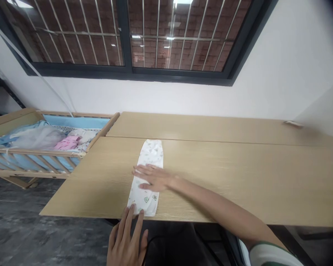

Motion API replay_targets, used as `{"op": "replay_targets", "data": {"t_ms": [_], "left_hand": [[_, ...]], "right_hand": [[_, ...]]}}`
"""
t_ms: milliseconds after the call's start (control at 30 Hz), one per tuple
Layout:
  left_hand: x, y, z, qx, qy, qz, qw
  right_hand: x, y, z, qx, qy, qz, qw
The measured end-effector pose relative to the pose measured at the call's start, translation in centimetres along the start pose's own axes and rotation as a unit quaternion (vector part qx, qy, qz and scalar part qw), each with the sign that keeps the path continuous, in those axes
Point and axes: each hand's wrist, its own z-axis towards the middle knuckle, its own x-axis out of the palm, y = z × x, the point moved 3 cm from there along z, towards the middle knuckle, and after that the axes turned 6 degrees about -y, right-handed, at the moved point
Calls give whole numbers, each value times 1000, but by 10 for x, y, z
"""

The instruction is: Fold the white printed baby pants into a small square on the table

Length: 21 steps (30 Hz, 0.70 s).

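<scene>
A white cloth (144, 201) with small printed figures lies on the wooden table, folded into a long, narrow strip that runs from the front edge toward the back. Across its middle rests my right hand (152, 178), palm down, with the fingers stretched out and slightly apart. My left hand (127, 236) is at the table's front edge, fingers spread, its fingertips at the near end of the cloth. Neither hand grips anything. Part of the cloth's middle is hidden under my right hand.
The light wooden table (238, 177) stretches far to the right. Beside its left end stands a wooden crib (58, 152) holding blue, white and pink fabrics (68, 143). A barred window (133, 70) is above the back wall. A small pale object (293, 124) lies at the back right.
</scene>
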Motion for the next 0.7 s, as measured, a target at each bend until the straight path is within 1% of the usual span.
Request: {"op": "replay_targets", "data": {"t_ms": [133,200,267,367,467,533,600,633,700], "left_hand": [[-2,-6,3,0,-16,20,1000],[-3,-7,3,6,-28,37,999],[-4,-6,3,17,-46,54,997],[-6,-5,7,40,-65,55,996],[-4,-11,23,42,-44,11,998],[-1,-16,38,23,-18,-27,999],[3,-18,53,1,3,-59,998],[4,-17,59,-5,13,-74,997],[7,-11,66,6,30,-104,994]], "right_hand": [[-27,-70,36,94,-21,-62,993],[-40,-98,49,136,-30,-103,985],[-48,-118,55,149,-34,-137,979],[-53,-132,56,116,-30,-175,977],[-61,-135,52,93,-45,-223,969],[-70,-129,48,99,-64,-250,961],[-77,-111,41,102,-80,-268,955],[-77,-98,34,100,-88,-273,953],[-73,-63,15,89,-103,-265,955]]}}
